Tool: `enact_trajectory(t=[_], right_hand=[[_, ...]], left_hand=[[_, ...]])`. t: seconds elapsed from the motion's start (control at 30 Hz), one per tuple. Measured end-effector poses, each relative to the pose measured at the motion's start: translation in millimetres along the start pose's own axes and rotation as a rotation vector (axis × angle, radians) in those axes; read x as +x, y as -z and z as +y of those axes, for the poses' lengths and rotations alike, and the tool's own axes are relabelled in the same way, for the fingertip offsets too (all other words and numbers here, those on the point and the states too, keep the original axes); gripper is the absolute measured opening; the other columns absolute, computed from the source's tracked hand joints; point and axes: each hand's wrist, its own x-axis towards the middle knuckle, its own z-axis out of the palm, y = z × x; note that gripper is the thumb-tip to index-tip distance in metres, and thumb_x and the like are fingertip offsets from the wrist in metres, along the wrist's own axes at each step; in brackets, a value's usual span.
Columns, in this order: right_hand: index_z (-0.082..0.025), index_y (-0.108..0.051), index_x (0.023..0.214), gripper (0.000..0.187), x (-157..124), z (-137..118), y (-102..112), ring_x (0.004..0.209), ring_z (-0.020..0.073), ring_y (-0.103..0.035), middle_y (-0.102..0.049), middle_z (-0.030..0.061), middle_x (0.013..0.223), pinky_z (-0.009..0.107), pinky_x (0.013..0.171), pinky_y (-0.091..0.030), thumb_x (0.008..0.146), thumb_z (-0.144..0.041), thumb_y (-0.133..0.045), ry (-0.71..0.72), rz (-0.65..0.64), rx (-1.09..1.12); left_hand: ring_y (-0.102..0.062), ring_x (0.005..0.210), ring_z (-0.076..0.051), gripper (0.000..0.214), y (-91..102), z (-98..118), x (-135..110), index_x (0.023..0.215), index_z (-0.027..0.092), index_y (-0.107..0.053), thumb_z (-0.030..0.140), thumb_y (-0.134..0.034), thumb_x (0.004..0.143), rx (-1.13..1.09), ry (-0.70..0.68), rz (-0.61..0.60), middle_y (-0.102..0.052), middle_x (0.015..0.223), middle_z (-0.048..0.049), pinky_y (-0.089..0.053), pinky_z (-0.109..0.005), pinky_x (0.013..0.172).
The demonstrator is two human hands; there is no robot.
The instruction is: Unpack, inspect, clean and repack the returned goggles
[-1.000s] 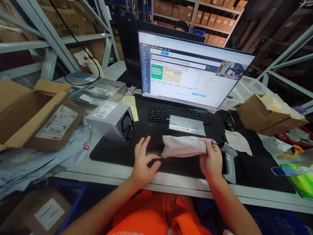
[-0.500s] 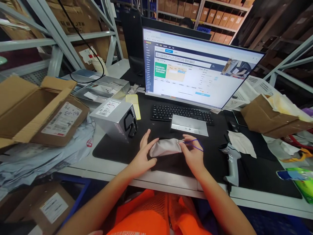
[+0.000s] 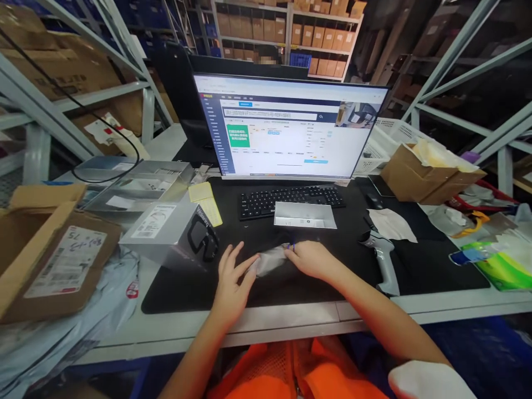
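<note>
A small grey cloth pouch [image 3: 269,260] lies on the black desk mat [image 3: 332,271], squeezed between both my hands. My left hand [image 3: 233,277] rests on the mat with its fingers spread, fingertips pressing the pouch's left end. My right hand [image 3: 311,259] lies on the pouch's right end with its fingers curled over it, and a thin blue band shows at the fingertips. A silver box [image 3: 166,234] with a picture of goggles sits just left of my left hand.
A keyboard [image 3: 291,198] and a lit monitor [image 3: 286,127] stand behind the pouch, with a grey card [image 3: 305,216] between them. A barcode scanner [image 3: 384,260] lies to the right. An open cardboard box [image 3: 50,255] and grey mailing bags are at left, another carton [image 3: 424,174] at right.
The pouch was held spread above the mat by my right hand. Now it is bunched smaller and pressed down on the mat between both hands. The view has shifted.
</note>
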Motion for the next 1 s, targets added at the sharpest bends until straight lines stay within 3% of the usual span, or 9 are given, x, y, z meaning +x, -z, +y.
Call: enact_trajectory(t=[0.13,0.3,0.43,0.5,0.6,0.67,0.77,0.9,1.0], right_hand=[[-0.018,-0.071,0.085,0.044,-11.4,-19.8,7.7,0.08,0.018,-0.063,-0.072,0.0072,0.085,0.029,0.073,-0.038,0.105,-0.042,-0.041,0.155,0.132,0.078],[-0.017,-0.071,0.082,0.041,-27.4,-53.0,2.0,0.083,0.0177,-0.061,-0.073,0.0055,0.086,0.031,0.076,-0.039,0.105,-0.037,-0.044,0.535,0.064,0.091],[-0.017,-0.071,0.085,0.034,-39.6,-40.2,-0.3,0.088,0.0195,-0.062,-0.074,0.0054,0.09,0.035,0.081,-0.04,0.103,-0.032,-0.046,0.571,0.091,0.111],[-0.017,-0.069,0.082,0.035,-44.0,-17.9,1.5,0.085,0.018,-0.062,-0.072,0.0047,0.087,0.034,0.082,-0.042,0.103,-0.026,-0.042,0.498,0.207,0.22],[-0.017,-0.069,0.084,0.03,-43.1,20.8,-0.7,0.083,0.0171,-0.064,-0.07,0.0056,0.086,0.031,0.079,-0.047,0.099,-0.02,-0.043,0.172,0.399,0.394],[-0.016,-0.071,0.094,0.018,-38.4,39.0,-9.3,0.094,0.0195,-0.066,-0.072,0.0085,0.099,0.032,0.085,-0.05,0.091,-0.016,-0.054,0.048,0.356,0.376],[-0.017,-0.073,0.103,0.025,-31.7,47.5,-28.8,0.108,0.0229,-0.065,-0.072,0.0107,0.112,0.035,0.097,-0.049,0.082,-0.011,-0.061,0.072,0.183,0.244],[-0.018,-0.074,0.095,0.018,-32.0,45.9,-47.4,0.104,0.0239,-0.066,-0.071,0.0115,0.106,0.037,0.094,-0.049,0.086,-0.013,-0.059,0.073,0.173,0.213],[-0.019,-0.072,0.087,0.011,-39.4,51.9,-48.8,0.109,0.0248,-0.064,-0.07,0.0114,0.108,0.037,0.095,-0.048,0.085,-0.014,-0.062,0.096,0.177,0.229]], left_hand=[[-0.028,0.151,-0.037,0.029,1.9,4.5,3.6,0.112,0.03,-0.078,0.038,-0.053,0.098,0.052,0.005,-0.031,-0.041,0.16,-0.007,-0.028,-0.067,0.12],[-0.039,0.145,-0.035,0.025,6.5,15.5,11.6,0.089,0.024,-0.078,0.028,-0.054,0.095,-0.011,-0.069,0.1,-0.06,0.14,-0.0089,-0.034,-0.065,0.117],[-0.04,0.145,-0.031,0.031,9.7,34.1,24.1,0.092,0.025,-0.077,0.024,-0.046,0.098,-0.038,-0.245,-0.078,-0.062,0.138,-0.0069,-0.034,-0.064,0.117],[-0.037,0.147,-0.035,0.027,9.1,40.8,28.9,0.087,0.027,-0.077,0.029,-0.052,0.096,0.087,-0.266,-0.171,-0.061,0.141,-0.0058,-0.027,-0.071,0.116],[-0.037,0.146,-0.036,0.027,10.1,40.3,31.0,0.077,0.025,-0.075,0.03,-0.056,0.095,0.17,-0.252,-0.173,-0.061,0.141,-0.0071,-0.028,-0.071,0.115],[-0.037,0.147,-0.035,0.022,13.9,33.6,29.2,0.079,0.023,-0.072,0.028,-0.056,0.094,0.143,-0.265,-0.17,-0.06,0.141,-0.0088,-0.035,-0.066,0.114],[-0.036,0.148,-0.035,0.018,21.0,19.7,24.1,0.079,0.023,-0.069,0.025,-0.057,0.092,0.146,-0.264,-0.178,-0.058,0.142,-0.0089,-0.035,-0.067,0.114],[-0.039,0.146,-0.033,0.018,21.8,5.5,16.2,0.084,0.024,-0.072,0.026,-0.058,0.094,0.159,-0.283,-0.176,-0.056,0.144,-0.0089,-0.041,-0.063,0.111],[-0.05,0.138,-0.032,0.015,16.6,2.4,11.2,0.081,0.022,-0.072,0.027,-0.065,0.092,0.18,-0.301,0.017,-0.057,0.14,-0.0119,-0.046,-0.057,0.109]])
